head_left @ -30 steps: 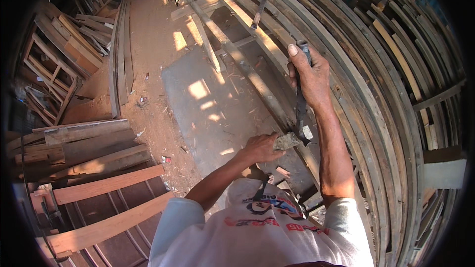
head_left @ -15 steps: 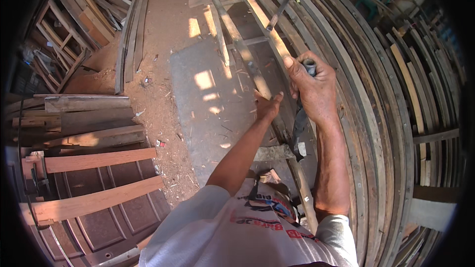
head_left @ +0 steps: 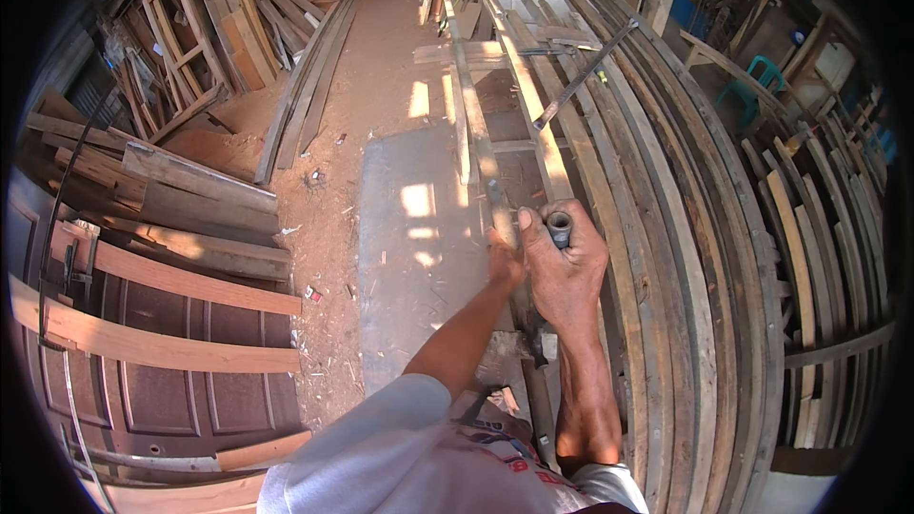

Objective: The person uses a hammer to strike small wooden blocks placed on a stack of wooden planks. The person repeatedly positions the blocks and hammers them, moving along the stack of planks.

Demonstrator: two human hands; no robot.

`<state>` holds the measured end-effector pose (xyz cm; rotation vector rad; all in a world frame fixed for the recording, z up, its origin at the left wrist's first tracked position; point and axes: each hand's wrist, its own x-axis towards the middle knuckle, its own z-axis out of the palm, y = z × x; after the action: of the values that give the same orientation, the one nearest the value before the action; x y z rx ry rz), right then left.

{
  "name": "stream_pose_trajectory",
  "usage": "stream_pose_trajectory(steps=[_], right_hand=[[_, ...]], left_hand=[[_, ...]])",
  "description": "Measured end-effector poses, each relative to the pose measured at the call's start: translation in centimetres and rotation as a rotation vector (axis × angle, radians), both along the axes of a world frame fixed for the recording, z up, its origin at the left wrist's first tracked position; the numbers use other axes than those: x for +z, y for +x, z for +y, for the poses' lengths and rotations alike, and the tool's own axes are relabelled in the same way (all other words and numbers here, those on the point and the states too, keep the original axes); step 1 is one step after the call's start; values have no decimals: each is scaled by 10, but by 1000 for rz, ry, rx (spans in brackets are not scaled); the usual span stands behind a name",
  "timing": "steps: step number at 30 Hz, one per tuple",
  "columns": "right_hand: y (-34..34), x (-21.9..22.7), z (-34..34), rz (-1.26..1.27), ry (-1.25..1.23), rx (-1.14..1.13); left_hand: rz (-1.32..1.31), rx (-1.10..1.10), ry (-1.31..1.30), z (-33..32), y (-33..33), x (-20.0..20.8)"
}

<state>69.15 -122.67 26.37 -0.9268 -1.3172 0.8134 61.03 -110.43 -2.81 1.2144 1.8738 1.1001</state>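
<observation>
Tube (head_left: 559, 227), mid-frame, likely stiff and weighty, is best held where it is clasped by the right grip (head_left: 566, 271); closure of the left grip (head_left: 507, 262) cannot be told.

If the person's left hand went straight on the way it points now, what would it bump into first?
Most likely the long, narrow, grey-brown wooden beam right at the fingers' end of the left hand; depth is unclear, so they may be touching.
</observation>
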Motion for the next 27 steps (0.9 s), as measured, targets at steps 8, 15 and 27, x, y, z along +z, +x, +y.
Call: stream_pose_trajectory(steps=[8,15,27], right_hand=[[1,-3,-6,-124,1,-1],[17,-1,-34,-171,59,-146],[12,1,-42,19,123,-62]], left_hand=[[-52,0,-224,-30,23,3],[-151,-43,-232,-9,7,32],[33,-61,-266,-31,25,9]])
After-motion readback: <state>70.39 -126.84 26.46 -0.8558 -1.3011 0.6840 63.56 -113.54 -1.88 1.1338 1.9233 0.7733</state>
